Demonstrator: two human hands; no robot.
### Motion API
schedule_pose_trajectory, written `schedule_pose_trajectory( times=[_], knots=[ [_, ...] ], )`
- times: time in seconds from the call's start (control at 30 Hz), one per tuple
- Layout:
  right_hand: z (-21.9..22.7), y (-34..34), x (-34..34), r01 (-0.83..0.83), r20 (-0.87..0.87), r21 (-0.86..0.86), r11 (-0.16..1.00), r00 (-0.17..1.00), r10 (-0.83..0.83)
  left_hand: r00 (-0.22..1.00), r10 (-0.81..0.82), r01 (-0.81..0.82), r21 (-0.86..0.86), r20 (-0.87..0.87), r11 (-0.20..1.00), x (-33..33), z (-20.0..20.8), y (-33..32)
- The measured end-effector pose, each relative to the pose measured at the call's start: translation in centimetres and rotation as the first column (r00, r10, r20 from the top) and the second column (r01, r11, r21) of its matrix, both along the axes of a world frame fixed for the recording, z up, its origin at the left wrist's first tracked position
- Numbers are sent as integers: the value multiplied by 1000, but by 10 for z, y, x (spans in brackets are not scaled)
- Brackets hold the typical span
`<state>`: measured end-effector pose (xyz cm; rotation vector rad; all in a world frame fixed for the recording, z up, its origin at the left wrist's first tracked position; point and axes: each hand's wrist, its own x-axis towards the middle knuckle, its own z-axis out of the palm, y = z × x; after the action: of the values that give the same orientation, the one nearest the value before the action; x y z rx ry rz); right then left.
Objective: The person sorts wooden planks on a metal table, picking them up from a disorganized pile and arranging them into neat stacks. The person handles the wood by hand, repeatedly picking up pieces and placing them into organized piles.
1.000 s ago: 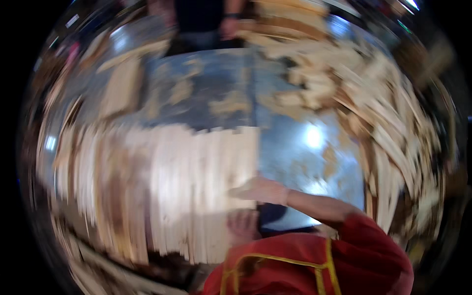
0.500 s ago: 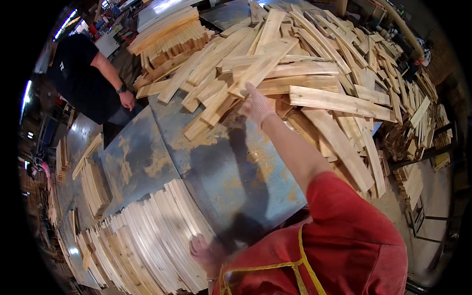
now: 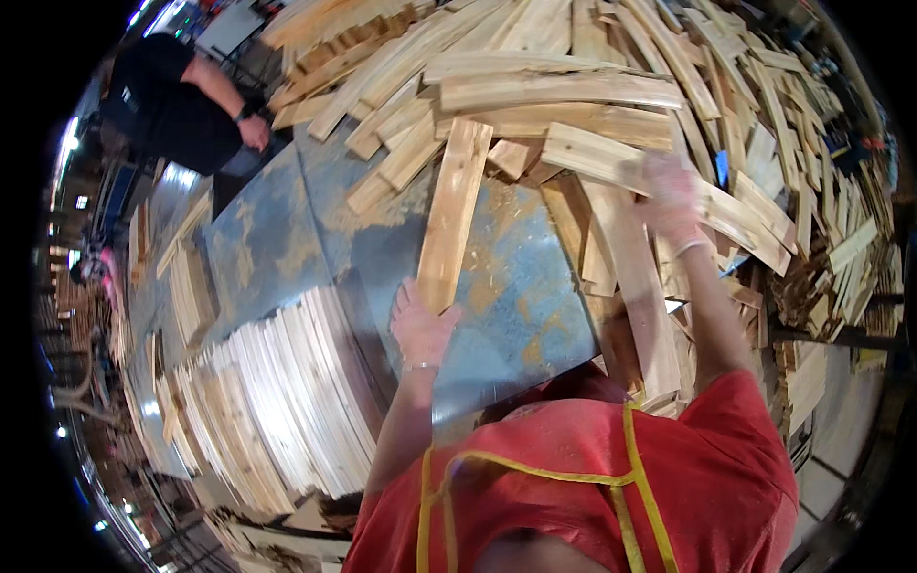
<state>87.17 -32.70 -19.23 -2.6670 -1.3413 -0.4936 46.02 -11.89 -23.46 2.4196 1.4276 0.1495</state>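
Observation:
My left hand, in a thin pale glove, grips the near end of a short wooden board. That board points away from me over the metal table, its far end close to the heap. Out to the right, my right hand is closed over the middle of a longer wooden board lying slantwise on the heap. Motion smears its fingers somewhat. Below this hand, another plank leans across the table's right edge. A neat row of pale boards stands left of my left forearm.
A large loose heap of boards covers the far and right side of the blue-grey metal table, which has sawdust patches. At the far left stands a co-worker in dark clothes. A smaller board stack lies at left.
My right hand has left the short board and moved right to another board. My left hand has risen from the pale row and now holds the short board, swung nearer to me.

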Motion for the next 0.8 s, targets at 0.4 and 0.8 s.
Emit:
schedule_pose_trajectory(
  times=[0.4, 0.8],
  knots=[
    [-8, -26, -80, -271, -889, 369, 889, 176, 423, 524, 794, 621, -776, 309, -108, -86, 15, -45],
    [-67, 63, -268, 488, -508, -41, 872, -762, 402, 889, 281, -109, 430, -362, 896, -252, -1, -96]
  ],
)
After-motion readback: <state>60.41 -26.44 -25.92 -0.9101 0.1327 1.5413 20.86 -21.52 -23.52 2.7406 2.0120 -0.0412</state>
